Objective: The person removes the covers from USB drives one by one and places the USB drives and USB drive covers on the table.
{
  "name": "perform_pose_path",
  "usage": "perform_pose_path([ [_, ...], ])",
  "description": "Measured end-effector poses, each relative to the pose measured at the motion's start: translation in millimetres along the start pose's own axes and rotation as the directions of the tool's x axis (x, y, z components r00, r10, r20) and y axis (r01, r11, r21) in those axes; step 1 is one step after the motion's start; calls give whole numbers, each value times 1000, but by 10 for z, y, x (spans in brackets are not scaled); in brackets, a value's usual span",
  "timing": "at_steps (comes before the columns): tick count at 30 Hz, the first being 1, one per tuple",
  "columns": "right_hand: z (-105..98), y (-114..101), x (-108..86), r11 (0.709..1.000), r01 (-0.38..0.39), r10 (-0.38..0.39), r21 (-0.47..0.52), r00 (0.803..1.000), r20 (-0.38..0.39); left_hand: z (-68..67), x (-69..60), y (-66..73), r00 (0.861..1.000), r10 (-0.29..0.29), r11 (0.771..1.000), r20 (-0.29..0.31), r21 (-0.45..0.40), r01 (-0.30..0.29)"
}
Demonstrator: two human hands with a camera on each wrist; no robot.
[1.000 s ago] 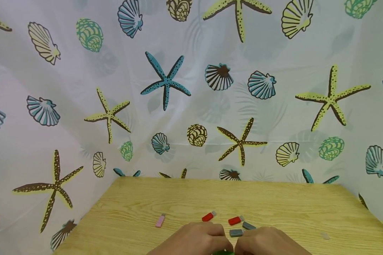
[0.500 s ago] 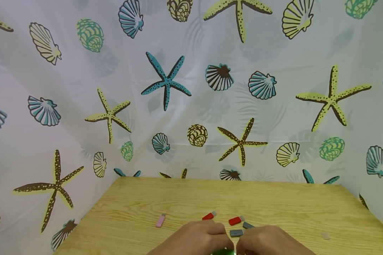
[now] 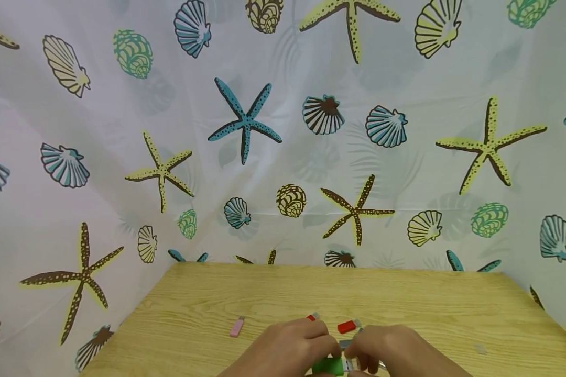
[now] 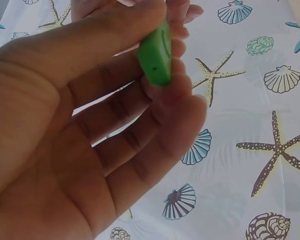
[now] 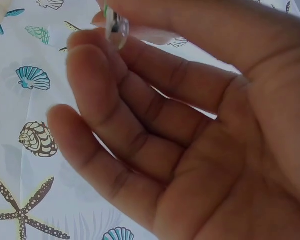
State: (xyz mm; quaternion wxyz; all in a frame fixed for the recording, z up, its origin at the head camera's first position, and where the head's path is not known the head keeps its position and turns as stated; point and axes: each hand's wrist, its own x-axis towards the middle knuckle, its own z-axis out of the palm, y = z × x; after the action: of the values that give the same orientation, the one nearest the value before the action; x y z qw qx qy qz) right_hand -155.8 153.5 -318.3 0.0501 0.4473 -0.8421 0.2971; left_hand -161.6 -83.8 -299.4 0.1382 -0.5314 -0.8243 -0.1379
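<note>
My left hand (image 3: 290, 348) pinches a green USB stick (image 3: 327, 366) between thumb and fingers, its metal plug (image 3: 347, 365) pointing right toward the other hand. Seen from the left wrist, the green stick (image 4: 156, 57) sits at the fingertips of the left hand (image 4: 85, 120). Close beside it, my right hand (image 3: 389, 348) has curled fingers with a small shiny edge below them. The right wrist view has a small clear cap (image 5: 118, 32) pinched at the thumb and fingertips of the right hand (image 5: 190, 115).
Beyond the hands on the wooden table (image 3: 405, 298) lie a pink USB stick (image 3: 237, 326), a red one (image 3: 346, 326), another red one (image 3: 312, 317) partly covered, and partly covered grey ones (image 3: 346, 344). A small clear piece (image 3: 480, 348) lies at the right. Patterned cloth surrounds the table.
Both hands have moved slightly up in the head view. More of the green stick and its metal plug now shows, while the left red stick and the grey ones are more covered.
</note>
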Motion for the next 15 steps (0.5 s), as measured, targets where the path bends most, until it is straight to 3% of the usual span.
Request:
perform_pose_path([
  [6,-10,-8,7,1000,9,-9,-8,1000,-16,4,-6,-8,999,6,1000,-45,-5,-6],
  [15,-15,-27,7,997,47,-50,-58,998,-38,11,-5,-16,999,7,1000,-50,18,-6],
])
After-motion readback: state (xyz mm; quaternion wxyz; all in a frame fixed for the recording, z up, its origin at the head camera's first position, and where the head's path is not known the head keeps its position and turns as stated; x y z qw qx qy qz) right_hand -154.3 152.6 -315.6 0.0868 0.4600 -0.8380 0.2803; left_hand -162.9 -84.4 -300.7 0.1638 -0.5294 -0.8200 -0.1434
